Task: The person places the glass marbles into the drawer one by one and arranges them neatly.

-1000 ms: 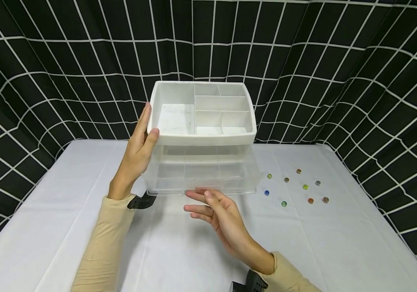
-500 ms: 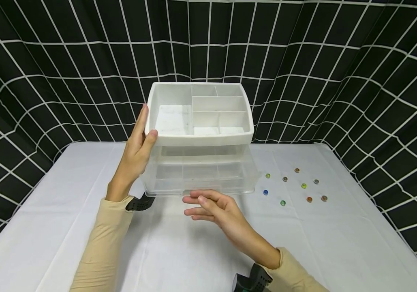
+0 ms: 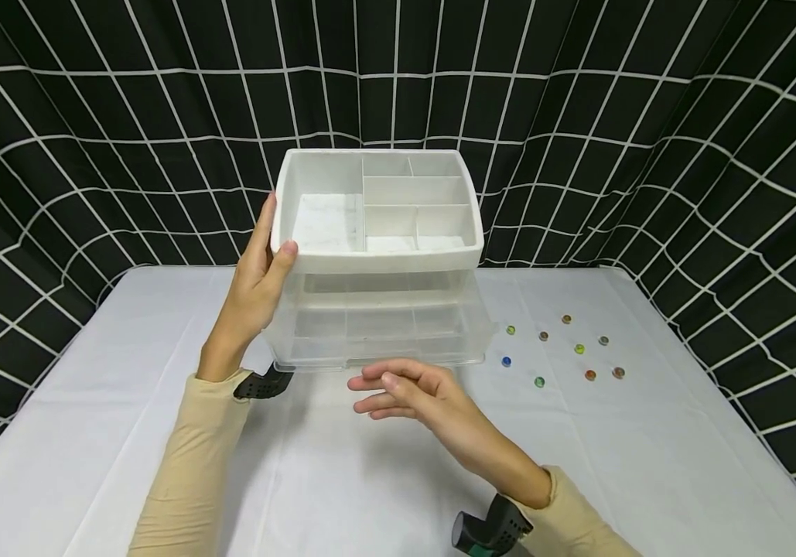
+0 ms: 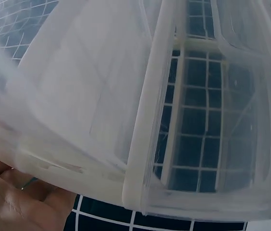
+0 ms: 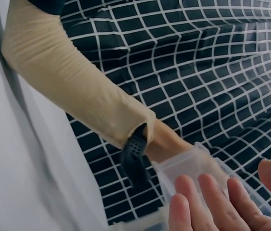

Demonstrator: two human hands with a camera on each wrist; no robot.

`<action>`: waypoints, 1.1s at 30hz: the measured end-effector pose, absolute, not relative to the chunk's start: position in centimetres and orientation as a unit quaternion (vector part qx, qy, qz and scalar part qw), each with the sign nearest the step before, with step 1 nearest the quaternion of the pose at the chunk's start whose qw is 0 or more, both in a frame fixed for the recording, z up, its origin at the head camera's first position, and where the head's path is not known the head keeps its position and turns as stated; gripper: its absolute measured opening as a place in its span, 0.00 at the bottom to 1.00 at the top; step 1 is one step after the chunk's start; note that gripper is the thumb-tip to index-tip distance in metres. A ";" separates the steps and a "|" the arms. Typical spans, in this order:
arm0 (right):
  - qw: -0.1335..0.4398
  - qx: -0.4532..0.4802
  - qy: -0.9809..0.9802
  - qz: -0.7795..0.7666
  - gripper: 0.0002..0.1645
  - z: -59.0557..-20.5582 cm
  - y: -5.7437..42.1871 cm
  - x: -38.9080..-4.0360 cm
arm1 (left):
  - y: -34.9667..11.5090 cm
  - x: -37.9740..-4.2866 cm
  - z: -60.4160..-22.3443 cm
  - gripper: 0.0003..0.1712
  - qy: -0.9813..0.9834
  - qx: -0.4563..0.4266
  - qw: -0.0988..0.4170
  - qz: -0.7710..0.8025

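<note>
- Your left hand holds the left side of the white plastic organiser with a divided top tray and clear drawers; the thumb lies against the tray's front corner and the fingers run up its side wall, so this grip is closed around the organiser's edge.
- The organiser stands on the white-covered bench, towards the back, just in front of the black curtain with a white grid.
- In the left wrist view the organiser's translucent wall and rim fill almost the whole picture, with your palm pressed against the lower left of it.
- Your right hand hovers just in front of the lowest clear drawer, fingers straight and pointing left, palm turned towards you; this grip is wide and holds nothing. I cannot tell whether the fingertips touch the drawer front.
- The right wrist view shows your right fingertips loosely spread, and beyond them your left forearm in a beige sleeve with a black wrist strap.
- Small coloured round beads lie scattered on the bench to the right of the organiser, well apart from both hands.
</note>
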State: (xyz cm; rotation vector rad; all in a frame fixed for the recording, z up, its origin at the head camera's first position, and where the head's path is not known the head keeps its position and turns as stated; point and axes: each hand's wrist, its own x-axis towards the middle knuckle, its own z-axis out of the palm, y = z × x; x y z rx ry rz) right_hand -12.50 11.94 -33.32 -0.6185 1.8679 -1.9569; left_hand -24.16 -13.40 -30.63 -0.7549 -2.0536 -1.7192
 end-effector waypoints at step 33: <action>0.045 -0.346 0.646 -0.679 0.22 -28.1 19.9 -13.1 | -13.4 -23.4 -29.9 0.33 -0.805 -0.233 0.222 -0.499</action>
